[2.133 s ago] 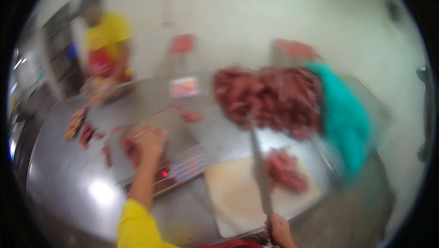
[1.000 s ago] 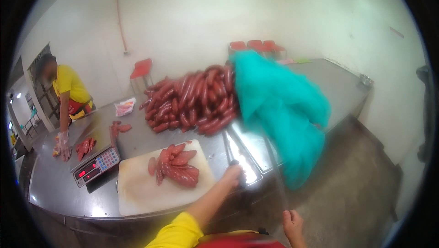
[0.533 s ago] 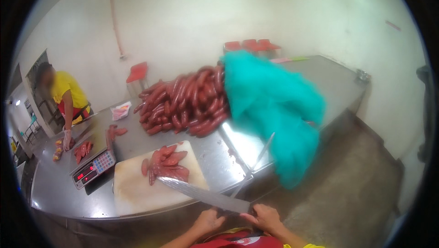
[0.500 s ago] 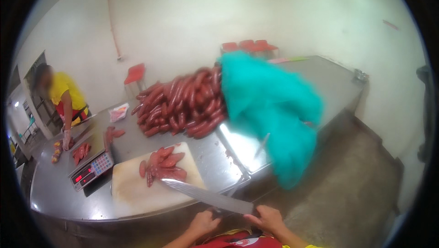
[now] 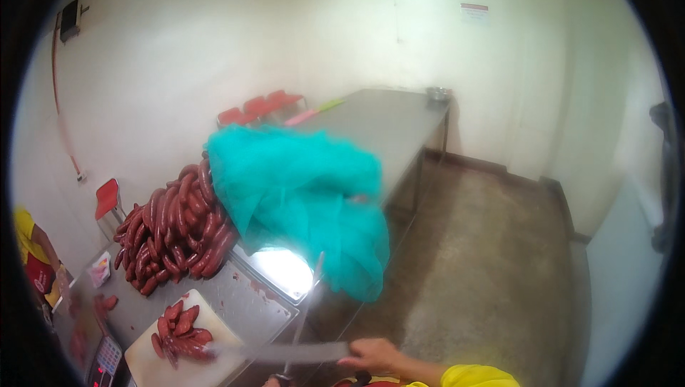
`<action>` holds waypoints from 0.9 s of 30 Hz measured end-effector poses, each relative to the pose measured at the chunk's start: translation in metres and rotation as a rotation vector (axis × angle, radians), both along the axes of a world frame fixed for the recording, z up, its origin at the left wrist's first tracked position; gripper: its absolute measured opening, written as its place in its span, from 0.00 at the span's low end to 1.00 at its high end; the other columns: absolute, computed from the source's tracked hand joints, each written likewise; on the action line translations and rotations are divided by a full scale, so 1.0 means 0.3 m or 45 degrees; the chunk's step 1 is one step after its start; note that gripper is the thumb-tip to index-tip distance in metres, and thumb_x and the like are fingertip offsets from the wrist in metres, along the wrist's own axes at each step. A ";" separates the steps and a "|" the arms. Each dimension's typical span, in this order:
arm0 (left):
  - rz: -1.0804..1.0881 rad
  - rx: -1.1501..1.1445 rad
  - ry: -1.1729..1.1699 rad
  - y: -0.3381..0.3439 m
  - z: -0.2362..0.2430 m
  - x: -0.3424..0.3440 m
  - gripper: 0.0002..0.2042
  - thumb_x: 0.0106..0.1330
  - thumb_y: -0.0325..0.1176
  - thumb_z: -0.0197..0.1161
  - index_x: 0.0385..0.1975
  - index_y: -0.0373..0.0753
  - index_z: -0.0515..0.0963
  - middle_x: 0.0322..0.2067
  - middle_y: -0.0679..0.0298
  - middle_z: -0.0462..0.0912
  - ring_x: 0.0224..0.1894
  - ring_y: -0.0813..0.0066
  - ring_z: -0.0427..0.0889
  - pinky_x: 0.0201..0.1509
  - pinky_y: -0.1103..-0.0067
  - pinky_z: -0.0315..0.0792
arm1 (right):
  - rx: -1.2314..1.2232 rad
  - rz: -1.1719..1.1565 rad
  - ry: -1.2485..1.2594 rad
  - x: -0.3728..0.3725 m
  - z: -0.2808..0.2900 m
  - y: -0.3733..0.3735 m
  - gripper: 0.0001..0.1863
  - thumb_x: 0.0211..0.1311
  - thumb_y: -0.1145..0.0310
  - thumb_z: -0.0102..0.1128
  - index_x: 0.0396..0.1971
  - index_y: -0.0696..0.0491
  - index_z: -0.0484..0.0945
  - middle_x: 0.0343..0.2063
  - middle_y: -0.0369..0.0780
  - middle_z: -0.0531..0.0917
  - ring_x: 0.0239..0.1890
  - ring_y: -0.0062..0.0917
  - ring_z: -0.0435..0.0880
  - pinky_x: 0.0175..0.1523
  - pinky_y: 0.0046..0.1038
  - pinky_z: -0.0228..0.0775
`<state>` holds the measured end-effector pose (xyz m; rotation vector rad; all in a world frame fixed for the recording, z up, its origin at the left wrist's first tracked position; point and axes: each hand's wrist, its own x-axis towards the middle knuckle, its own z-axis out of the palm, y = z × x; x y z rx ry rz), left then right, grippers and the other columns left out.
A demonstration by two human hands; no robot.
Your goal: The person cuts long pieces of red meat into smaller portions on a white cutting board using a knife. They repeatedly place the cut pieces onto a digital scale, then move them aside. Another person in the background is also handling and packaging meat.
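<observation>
My right hand (image 5: 373,355) is at the lower edge, shut on a long knife (image 5: 285,352) whose blade points left over the table corner. A thin sharpening steel (image 5: 307,305) stands almost upright and crosses the blade. Only a sliver of my left hand (image 5: 271,382) shows at its lower end, gripping it. Left of the blade lies a white cutting board (image 5: 146,362) with several red sausages (image 5: 178,330) on it.
A big pile of red sausages (image 5: 175,230) sits on the steel table (image 5: 264,301), partly under a teal net (image 5: 300,194). A scale (image 5: 107,358) and a person in yellow (image 5: 32,258) are at the far left. A second steel table (image 5: 385,119) and red chairs (image 5: 257,105) stand behind.
The view has swung right, toward the floor and the far table. My left hand left the table edge and both hands came together low, with the knife blade now level across the steel.
</observation>
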<state>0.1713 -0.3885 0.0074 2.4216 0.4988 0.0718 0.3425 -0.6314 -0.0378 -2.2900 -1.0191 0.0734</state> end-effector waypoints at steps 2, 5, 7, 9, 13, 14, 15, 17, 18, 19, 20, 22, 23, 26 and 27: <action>-0.010 -0.029 -0.194 0.037 0.012 -0.040 0.11 0.58 0.30 0.61 0.41 0.40 0.74 0.34 0.49 0.82 0.36 0.48 0.81 0.38 0.64 0.74 | -0.103 -0.398 0.135 0.056 -0.005 -0.127 0.34 0.56 0.32 0.48 0.23 0.54 0.73 0.21 0.46 0.78 0.28 0.44 0.80 0.32 0.39 0.72; 0.029 0.104 -0.090 0.068 0.007 -0.052 0.10 0.58 0.30 0.61 0.40 0.40 0.74 0.32 0.50 0.81 0.36 0.48 0.81 0.38 0.64 0.74 | -0.070 -0.614 0.162 0.081 -0.004 -0.219 0.32 0.54 0.34 0.53 0.21 0.53 0.73 0.21 0.44 0.79 0.27 0.41 0.81 0.28 0.37 0.72; -0.069 0.129 -0.141 0.047 -0.020 -0.006 0.11 0.57 0.31 0.61 0.39 0.40 0.74 0.32 0.49 0.81 0.36 0.47 0.80 0.38 0.61 0.73 | -0.114 -0.356 0.196 0.035 -0.011 -0.173 0.31 0.55 0.35 0.54 0.21 0.53 0.72 0.20 0.45 0.78 0.25 0.42 0.80 0.28 0.37 0.72; -0.166 0.155 -0.177 0.002 -0.051 0.047 0.11 0.57 0.32 0.62 0.39 0.39 0.74 0.32 0.48 0.81 0.36 0.46 0.80 0.38 0.60 0.73 | 0.052 -0.007 -0.009 -0.025 -0.037 -0.051 0.34 0.57 0.33 0.50 0.22 0.56 0.73 0.23 0.48 0.77 0.29 0.45 0.77 0.33 0.40 0.69; -0.051 0.103 -0.172 -0.015 -0.049 0.037 0.12 0.57 0.33 0.62 0.40 0.39 0.73 0.32 0.46 0.80 0.37 0.44 0.79 0.39 0.59 0.73 | 0.069 -0.171 -0.004 -0.007 -0.073 -0.055 0.32 0.54 0.34 0.54 0.22 0.54 0.72 0.21 0.46 0.77 0.27 0.43 0.80 0.30 0.38 0.71; 0.043 0.104 -0.109 0.004 -0.038 0.012 0.12 0.57 0.33 0.62 0.40 0.40 0.73 0.32 0.46 0.80 0.37 0.44 0.79 0.39 0.59 0.72 | -0.020 -0.298 0.121 0.014 -0.079 -0.112 0.33 0.54 0.33 0.54 0.23 0.54 0.72 0.22 0.46 0.78 0.27 0.44 0.80 0.31 0.38 0.71; 0.080 0.113 -0.119 0.037 -0.025 -0.016 0.12 0.57 0.32 0.62 0.40 0.40 0.73 0.33 0.47 0.80 0.37 0.44 0.79 0.39 0.59 0.72 | -0.111 -0.526 0.334 0.040 -0.080 -0.188 0.34 0.52 0.32 0.55 0.25 0.55 0.73 0.25 0.48 0.80 0.31 0.47 0.80 0.34 0.40 0.72; 0.241 0.115 -0.086 0.086 -0.014 -0.058 0.12 0.57 0.32 0.62 0.40 0.41 0.73 0.31 0.47 0.80 0.36 0.44 0.79 0.39 0.61 0.73 | -0.027 -0.832 0.430 0.082 -0.072 -0.317 0.31 0.52 0.36 0.58 0.27 0.55 0.74 0.28 0.49 0.82 0.33 0.44 0.82 0.37 0.39 0.73; 0.227 0.110 -0.115 0.103 -0.013 -0.071 0.14 0.57 0.31 0.62 0.42 0.41 0.72 0.34 0.47 0.80 0.37 0.46 0.79 0.39 0.62 0.74 | 0.066 -0.897 0.367 0.099 -0.065 -0.349 0.28 0.53 0.40 0.61 0.27 0.55 0.74 0.29 0.49 0.82 0.34 0.41 0.83 0.37 0.38 0.73; 0.222 0.109 -0.136 0.115 -0.015 -0.075 0.16 0.57 0.31 0.63 0.45 0.41 0.72 0.37 0.48 0.80 0.37 0.47 0.80 0.39 0.62 0.75 | 0.177 -0.869 0.357 0.106 -0.059 -0.353 0.25 0.53 0.44 0.63 0.29 0.55 0.74 0.29 0.48 0.82 0.34 0.40 0.83 0.37 0.36 0.73; 0.223 0.109 -0.154 0.118 -0.021 -0.079 0.18 0.56 0.31 0.63 0.47 0.42 0.71 0.40 0.48 0.80 0.38 0.49 0.81 0.40 0.63 0.76 | 0.285 -0.833 0.351 0.106 -0.045 -0.349 0.23 0.53 0.47 0.65 0.30 0.55 0.75 0.29 0.47 0.82 0.34 0.38 0.83 0.37 0.35 0.73; 0.339 0.053 -0.081 0.097 -0.046 -0.057 0.18 0.55 0.46 0.63 0.36 0.39 0.75 0.26 0.48 0.80 0.33 0.48 0.81 0.36 0.63 0.74 | 0.306 -0.678 0.386 0.094 -0.002 -0.303 0.17 0.53 0.59 0.68 0.36 0.54 0.76 0.27 0.44 0.83 0.30 0.34 0.83 0.36 0.31 0.73; 0.324 0.016 -0.053 0.076 -0.060 -0.042 0.17 0.55 0.46 0.63 0.35 0.39 0.74 0.26 0.48 0.80 0.33 0.48 0.81 0.36 0.62 0.74 | 0.381 -0.537 0.447 0.090 0.014 -0.242 0.17 0.54 0.60 0.67 0.38 0.54 0.76 0.26 0.43 0.82 0.29 0.34 0.82 0.35 0.31 0.73; 0.128 0.086 0.096 0.014 -0.087 0.003 0.17 0.57 0.45 0.61 0.37 0.39 0.72 0.29 0.49 0.80 0.35 0.47 0.80 0.37 0.60 0.72 | 0.545 -0.165 0.532 0.030 0.058 -0.067 0.16 0.56 0.58 0.66 0.37 0.53 0.77 0.22 0.43 0.81 0.24 0.35 0.82 0.30 0.32 0.72; 0.054 0.034 0.110 -0.004 -0.090 0.007 0.17 0.58 0.45 0.59 0.39 0.39 0.72 0.32 0.48 0.80 0.37 0.47 0.80 0.40 0.60 0.72 | 0.419 -0.148 0.519 0.006 0.075 -0.023 0.17 0.55 0.56 0.66 0.35 0.53 0.77 0.21 0.44 0.81 0.24 0.37 0.82 0.30 0.33 0.72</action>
